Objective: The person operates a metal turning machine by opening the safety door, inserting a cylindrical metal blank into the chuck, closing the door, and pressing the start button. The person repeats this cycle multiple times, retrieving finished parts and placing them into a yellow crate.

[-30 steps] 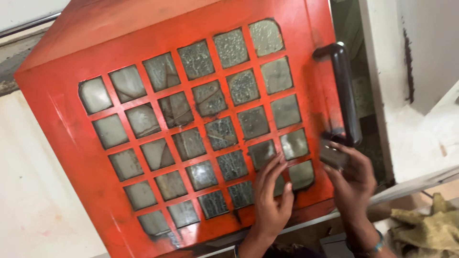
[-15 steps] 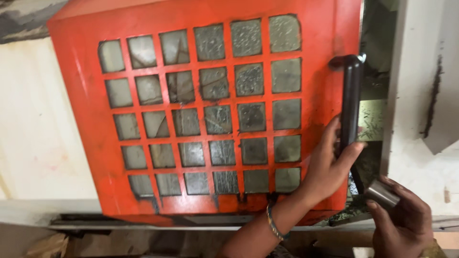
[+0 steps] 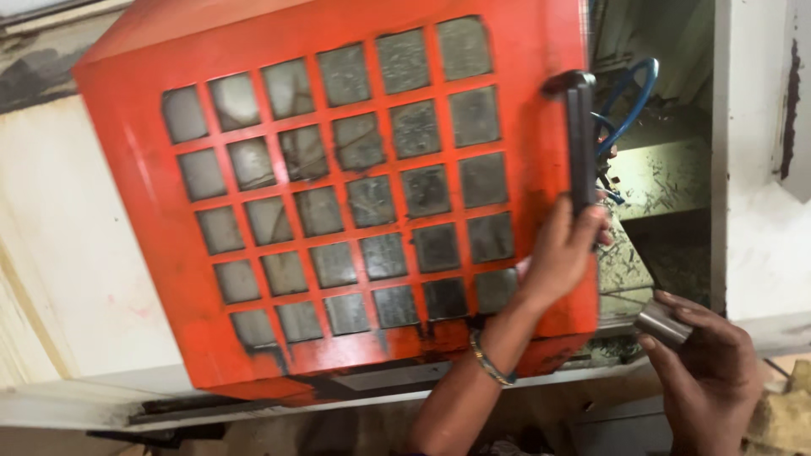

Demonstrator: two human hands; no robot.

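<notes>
A red sliding machine door (image 3: 144, 194) with a grid of small grimy windows fills most of the view. My left hand (image 3: 562, 253) grips the lower end of its dark vertical handle (image 3: 579, 139) at the door's right edge. My right hand (image 3: 710, 371) is low at the right, closed around a short grey metal cylinder (image 3: 661, 322). Right of the door is an open gap into the machine's inside.
Blue hoses (image 3: 629, 105) and a grey surface strewn with metal chips (image 3: 667, 177) show in the gap. White machine housing (image 3: 760, 236) stands at the right and a cream panel (image 3: 76, 279) at the left. A yellowish rag (image 3: 786, 414) lies at the bottom right.
My left hand went from flat on the door's lower windows to gripping the handle, and the door has slid left, widening the gap. My right hand dropped lower right with the cylinder.
</notes>
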